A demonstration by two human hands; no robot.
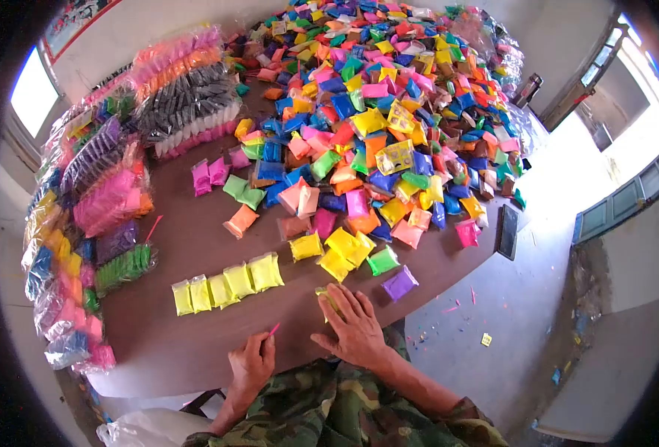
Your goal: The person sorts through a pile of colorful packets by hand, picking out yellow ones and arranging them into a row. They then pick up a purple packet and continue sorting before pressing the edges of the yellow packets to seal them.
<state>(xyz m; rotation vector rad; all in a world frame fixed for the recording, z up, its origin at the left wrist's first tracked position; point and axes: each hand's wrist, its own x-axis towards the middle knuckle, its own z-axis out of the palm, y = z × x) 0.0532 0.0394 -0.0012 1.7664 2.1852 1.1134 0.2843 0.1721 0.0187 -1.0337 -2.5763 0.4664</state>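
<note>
My left hand (252, 363) is closed around a thin pink stick (274, 328), whose tip shows above the fingers near the table's front edge. Flat on the table, my right hand (352, 325) has its fingers spread over a yellow packet (322, 293), mostly hidden under them. Ahead of my left hand lies a row of several pale yellow packets (238, 281), side by side and partly overlapping. Beyond my right hand are brighter yellow packets (347, 248), a green packet (382, 261) and a purple packet (400, 284).
A large heap of mixed coloured packets (374, 119) covers the far side of the brown table (188, 343). Bundled, sorted packets (113, 194) line the left edge. A dark block (506, 232) stands at the right edge. Scraps lie on the floor (456, 335).
</note>
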